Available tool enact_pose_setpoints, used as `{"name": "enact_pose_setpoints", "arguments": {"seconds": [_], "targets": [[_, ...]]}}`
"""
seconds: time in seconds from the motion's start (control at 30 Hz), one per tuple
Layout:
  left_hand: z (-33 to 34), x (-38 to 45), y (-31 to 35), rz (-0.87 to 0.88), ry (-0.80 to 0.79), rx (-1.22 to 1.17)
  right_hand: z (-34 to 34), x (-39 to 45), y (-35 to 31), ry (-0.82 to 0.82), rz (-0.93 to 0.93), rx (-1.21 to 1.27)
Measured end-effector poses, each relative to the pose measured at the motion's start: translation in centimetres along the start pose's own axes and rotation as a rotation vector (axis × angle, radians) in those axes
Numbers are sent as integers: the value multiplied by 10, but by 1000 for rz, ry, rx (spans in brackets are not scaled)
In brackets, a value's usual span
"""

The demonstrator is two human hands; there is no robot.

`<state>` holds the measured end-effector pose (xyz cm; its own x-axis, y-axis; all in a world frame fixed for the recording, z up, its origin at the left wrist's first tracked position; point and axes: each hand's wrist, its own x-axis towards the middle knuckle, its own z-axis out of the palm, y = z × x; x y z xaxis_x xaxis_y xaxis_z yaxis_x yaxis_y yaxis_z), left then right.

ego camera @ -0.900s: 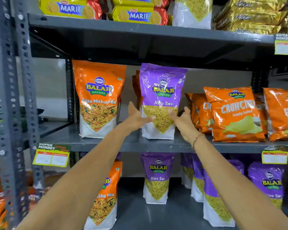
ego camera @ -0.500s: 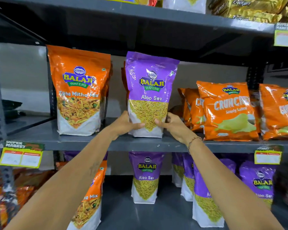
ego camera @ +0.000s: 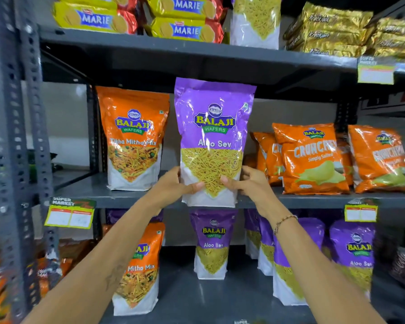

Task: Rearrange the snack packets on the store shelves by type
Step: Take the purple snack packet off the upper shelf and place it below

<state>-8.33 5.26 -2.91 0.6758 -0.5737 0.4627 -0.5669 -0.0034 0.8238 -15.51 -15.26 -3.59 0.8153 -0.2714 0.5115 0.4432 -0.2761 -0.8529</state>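
Note:
A purple Aloo Sev packet (ego camera: 214, 127) is held upright in front of the middle shelf (ego camera: 84, 188), its base hanging past the shelf's front edge. My left hand (ego camera: 175, 185) grips its lower left side and my right hand (ego camera: 246, 181) grips its lower right side. To its left stands an orange Tikha Mitha Mix packet (ego camera: 132, 136). Orange Crunchex packets (ego camera: 311, 157) fill the right of that shelf. On the lower shelf stand several purple Aloo Sev packets (ego camera: 212, 242) and one orange Mix packet (ego camera: 138, 272).
The top shelf carries yellow Marie biscuit packs (ego camera: 185, 31), a clear sev packet (ego camera: 255, 22) and gold Krackjack packs (ego camera: 330, 31). A perforated grey upright (ego camera: 14, 136) stands at the left. Price tags (ego camera: 69, 213) hang on the shelf edges.
Both hands closed on the purple Aloo Sev packet and drew it forward off the middle shelf toward me; it now looks larger and nearer.

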Motion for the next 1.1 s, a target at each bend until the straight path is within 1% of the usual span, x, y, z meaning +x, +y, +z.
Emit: {"name": "enact_pose_setpoints", "arguments": {"seconds": [0.1,0.2,0.3,0.37,0.43,0.57,0.87,1.1], "targets": [[2,-28,-11,-18,-8,-26,8,-34,0,28,-20,-15],[12,-56,-36,-47,-34,-38,13,-68,20,23,-14,6],[27,-78,-70,-138,21,-19,16,-99,51,28,57,18],[38,-88,-98,-205,32,47,20,-115,77,37,97,15],[50,-99,-120,-268,17,128,23,-130,103,46,137,5],[70,-116,-154,-350,-61,195,26,-150,150,46,232,-17],[107,-107,-213,-481,-155,236,12,-156,226,6,395,-35],[134,-73,-261,-544,-134,266,-4,-130,281,28,486,-31]]}}
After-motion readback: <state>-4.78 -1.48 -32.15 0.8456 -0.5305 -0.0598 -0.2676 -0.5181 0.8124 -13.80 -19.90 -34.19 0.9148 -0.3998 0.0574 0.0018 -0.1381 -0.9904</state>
